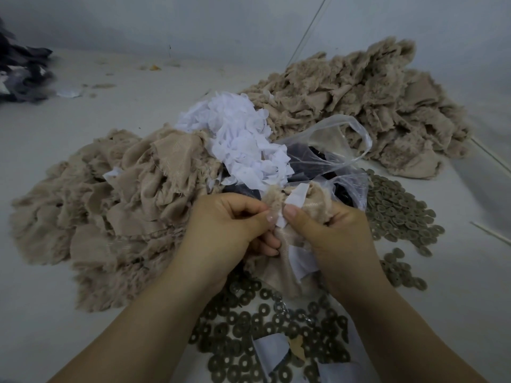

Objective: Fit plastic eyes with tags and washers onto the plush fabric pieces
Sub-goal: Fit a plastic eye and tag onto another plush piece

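right now both hands work at one beige plush piece [279, 261], held just in front of the white tag heap [243, 142], which serves as the landmark. the left hand [229, 230] has its fingers curled, thumb and forefinger pinching the fuzzy upper edge of the piece. the right hand [329, 233] grips the piece from the other side, its thumb pressing a white tag [287, 214] against the fabric, the other fingers folded round the cloth. the piece hangs with its long axis running from the heap toward the person, the furry edge pointing up at the heap and the smooth backing trailing down between the wrists. whether an eye is already set in it cannot be told.

left of the heap lies a pile of beige plush [105, 217]; behind and right of the heap sits a second plush pile [359, 106]. touching the heap's right side, a clear plastic bag [331, 150] lies open with dark pieces inside, too dim to name. right of the heap and nearer the person, olive washers [398, 214] spread over the pale table [55, 313]. more washers [249, 327] lie under the forearms, mixed with loose white tags [271, 346]. far left of the heap, at the table's edge, is a blurred dark cloth pile [22, 70].
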Action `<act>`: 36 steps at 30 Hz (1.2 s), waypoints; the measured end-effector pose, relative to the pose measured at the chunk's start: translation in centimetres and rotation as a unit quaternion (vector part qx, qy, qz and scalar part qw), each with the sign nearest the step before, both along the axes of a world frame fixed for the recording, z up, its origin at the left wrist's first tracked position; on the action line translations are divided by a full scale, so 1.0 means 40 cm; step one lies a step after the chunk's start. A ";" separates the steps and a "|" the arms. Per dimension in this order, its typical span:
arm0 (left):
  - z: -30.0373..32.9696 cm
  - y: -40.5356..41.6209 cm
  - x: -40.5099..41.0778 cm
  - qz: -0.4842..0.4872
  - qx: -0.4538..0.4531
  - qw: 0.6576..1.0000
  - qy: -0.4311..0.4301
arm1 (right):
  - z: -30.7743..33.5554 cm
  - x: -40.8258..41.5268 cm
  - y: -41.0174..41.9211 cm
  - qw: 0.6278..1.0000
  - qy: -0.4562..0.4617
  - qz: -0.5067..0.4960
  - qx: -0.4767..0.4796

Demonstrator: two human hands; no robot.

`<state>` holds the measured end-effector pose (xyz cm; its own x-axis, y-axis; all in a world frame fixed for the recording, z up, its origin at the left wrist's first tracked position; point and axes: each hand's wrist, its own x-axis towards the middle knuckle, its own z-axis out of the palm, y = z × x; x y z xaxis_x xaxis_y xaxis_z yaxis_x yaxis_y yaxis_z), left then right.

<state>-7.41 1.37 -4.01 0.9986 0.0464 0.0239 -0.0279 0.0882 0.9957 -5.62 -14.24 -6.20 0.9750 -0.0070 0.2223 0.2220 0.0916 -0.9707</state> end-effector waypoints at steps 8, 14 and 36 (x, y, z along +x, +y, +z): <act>-0.011 -0.014 0.006 0.022 -0.038 0.999 0.009 | 0.003 -0.004 0.011 0.999 0.019 0.006 0.040; -0.025 -0.023 -0.002 0.039 -0.055 0.997 -0.034 | 0.008 -0.002 0.008 0.998 0.032 0.006 0.053; -0.042 -0.047 -0.009 0.117 0.126 0.980 -0.105 | 0.005 -0.005 0.008 0.999 0.040 -0.024 0.015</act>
<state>-7.78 -0.51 -5.71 0.9333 0.2397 0.2674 -0.2241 -0.1929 0.9553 -5.81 -13.91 -5.98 0.9878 -0.0599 0.1435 0.1495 0.1119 -0.9824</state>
